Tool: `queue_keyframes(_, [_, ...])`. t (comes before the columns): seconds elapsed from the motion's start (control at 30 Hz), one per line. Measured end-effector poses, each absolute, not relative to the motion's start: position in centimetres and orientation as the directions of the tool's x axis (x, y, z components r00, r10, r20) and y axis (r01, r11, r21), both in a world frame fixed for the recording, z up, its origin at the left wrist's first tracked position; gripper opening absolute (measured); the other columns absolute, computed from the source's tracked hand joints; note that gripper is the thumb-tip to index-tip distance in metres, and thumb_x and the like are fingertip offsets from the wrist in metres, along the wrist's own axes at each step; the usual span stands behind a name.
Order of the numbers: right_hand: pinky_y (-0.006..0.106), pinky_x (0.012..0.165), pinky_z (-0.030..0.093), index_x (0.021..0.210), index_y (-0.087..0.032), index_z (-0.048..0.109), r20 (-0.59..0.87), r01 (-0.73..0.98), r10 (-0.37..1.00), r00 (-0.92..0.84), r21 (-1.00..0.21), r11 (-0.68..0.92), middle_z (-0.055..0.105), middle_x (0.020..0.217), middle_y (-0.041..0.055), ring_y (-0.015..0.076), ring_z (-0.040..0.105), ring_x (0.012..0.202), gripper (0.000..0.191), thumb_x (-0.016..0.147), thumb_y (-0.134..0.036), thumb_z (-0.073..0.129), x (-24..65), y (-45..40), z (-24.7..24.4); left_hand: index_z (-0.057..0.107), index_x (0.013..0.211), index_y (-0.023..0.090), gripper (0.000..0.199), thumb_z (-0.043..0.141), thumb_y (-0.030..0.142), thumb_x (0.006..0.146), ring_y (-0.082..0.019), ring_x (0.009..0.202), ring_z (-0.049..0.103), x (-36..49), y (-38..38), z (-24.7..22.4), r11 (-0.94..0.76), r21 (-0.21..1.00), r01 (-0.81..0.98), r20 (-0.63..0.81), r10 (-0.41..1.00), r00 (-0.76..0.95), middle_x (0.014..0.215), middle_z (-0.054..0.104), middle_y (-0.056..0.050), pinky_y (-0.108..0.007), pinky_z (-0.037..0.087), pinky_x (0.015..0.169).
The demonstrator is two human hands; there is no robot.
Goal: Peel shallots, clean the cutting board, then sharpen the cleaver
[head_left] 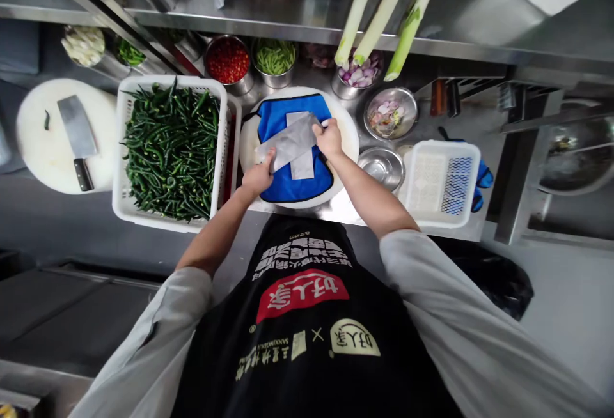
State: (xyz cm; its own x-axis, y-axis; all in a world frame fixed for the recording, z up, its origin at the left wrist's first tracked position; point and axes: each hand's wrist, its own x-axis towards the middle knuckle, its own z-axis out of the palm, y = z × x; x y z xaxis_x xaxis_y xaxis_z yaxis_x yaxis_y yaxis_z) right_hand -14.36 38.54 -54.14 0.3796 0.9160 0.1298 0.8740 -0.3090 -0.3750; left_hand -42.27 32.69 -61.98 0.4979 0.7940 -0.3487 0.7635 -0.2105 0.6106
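A grey, flat, strip-like piece is stretched at a slant between my two hands. My left hand pinches its lower left end, and my right hand grips the upper right end. Beneath it lies a blue cloth item with dark edging, spread over a round white board. Another pale grey strip rests upright on the blue cloth, partly covered by the held piece.
To the left are a white basket of green chillies and a round board with a cleaver. Metal bowls line the back, below overhanging leeks. A metal bowl and white basket stand right.
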Motion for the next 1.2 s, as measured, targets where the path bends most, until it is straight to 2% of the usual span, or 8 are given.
queue_keyframes(0.2, [0.046,0.086,0.061,0.104,-0.027,0.052,0.032,0.841,0.917,0.398,-0.412,-0.351,0.061,0.074,0.0007,0.0317,0.072,0.084,0.038,0.096,-0.062,0.063,-14.4,32.0,-54.4,0.006,0.183,0.027,0.095,0.06,0.029,0.105,-0.03,0.102,0.081,-42.4,26.9,-62.3,-0.213,0.635,0.742,-0.452,0.677,0.581,0.117,0.082,-0.014,-0.036,0.059,0.09])
queue_keyframes(0.37, [0.051,0.1,0.06,0.108,-0.026,0.052,0.186,0.855,0.916,0.356,-0.461,-0.239,0.069,0.088,0.0068,0.0336,0.073,0.098,0.038,0.097,-0.061,0.063,-13.9,38.5,-54.1,0.004,0.183,0.026,0.096,0.059,0.026,0.104,-0.033,0.113,0.079,-41.6,32.7,-61.7,-0.24,0.585,0.775,-0.324,0.806,0.495,0.126,0.079,-0.017,-0.038,0.058,0.095])
queue_keyframes(0.47, [0.051,0.098,0.06,0.109,-0.025,0.053,0.115,0.861,0.923,0.366,-0.419,-0.289,0.072,0.092,0.0101,0.0358,0.074,0.099,0.041,0.096,-0.063,0.062,-13.9,35.4,-54.0,0.003,0.183,0.029,0.098,0.06,0.026,0.104,-0.031,0.108,0.08,-41.8,30.1,-61.5,-0.231,0.609,0.759,-0.394,0.742,0.543,0.124,0.08,-0.016,-0.036,0.059,0.093])
queue_keyframes(0.57, [0.049,0.092,0.062,0.115,-0.026,0.054,0.027,0.849,0.922,0.386,-0.4,-0.344,0.071,0.088,0.0072,0.0358,0.075,0.097,0.048,0.096,-0.069,0.062,-13.8,32.1,-54.1,0.005,0.183,0.028,0.096,0.06,0.029,0.105,-0.03,0.104,0.081,-41.9,27.2,-61.3,-0.217,0.624,0.75,-0.473,0.659,0.584,0.119,0.082,-0.015,-0.036,0.059,0.093])
queue_keyframes(0.77, [0.048,0.103,0.057,0.116,-0.024,0.056,0.15,0.886,0.932,0.33,-0.391,-0.251,0.071,0.097,0.01,0.0342,0.073,0.107,0.041,0.103,-0.062,0.059,-14.2,38.2,-53.3,0.003,0.183,0.029,0.098,0.061,0.027,0.103,-0.033,0.116,0.078,-41.7,33.0,-61.4,-0.237,0.607,0.759,-0.332,0.791,0.513,0.131,0.078,-0.017,-0.039,0.058,0.1])
queue_keyframes(0.97, [0.046,0.089,0.06,0.11,-0.024,0.057,-0.027,0.852,0.913,0.408,-0.348,-0.391,0.067,0.08,0.0059,0.0347,0.073,0.091,0.041,0.1,-0.064,0.059,-14.6,31.8,-53.3,0.007,0.183,0.028,0.095,0.059,0.029,0.104,-0.032,0.104,0.08,-42.2,27.1,-62.2,-0.231,0.634,0.738,-0.447,0.669,0.594,0.118,0.081,-0.015,-0.038,0.06,0.093])
queue_keyframes(1.1, [0.046,0.099,0.058,0.113,-0.024,0.055,0.115,0.874,0.92,0.374,-0.376,-0.308,0.071,0.094,0.009,0.0341,0.073,0.103,0.037,0.101,-0.058,0.06,-14.9,37.6,-53.5,0.004,0.183,0.028,0.096,0.058,0.028,0.104,-0.033,0.112,0.079,-42.1,32.1,-62.0,-0.229,0.59,0.774,-0.352,0.79,0.502,0.126,0.079,-0.017,-0.039,0.059,0.096])
queue_keyframes(1.2, [0.046,0.097,0.058,0.113,-0.024,0.053,0.116,0.881,0.931,0.345,-0.382,-0.279,0.072,0.095,0.0108,0.0343,0.073,0.102,0.037,0.1,-0.059,0.06,-15.3,37.3,-53.5,0.002,0.183,0.028,0.098,0.059,0.028,0.104,-0.031,0.111,0.079,-42.4,31.5,-61.9,-0.216,0.605,0.767,-0.377,0.771,0.514,0.127,0.08,-0.016,-0.036,0.058,0.095])
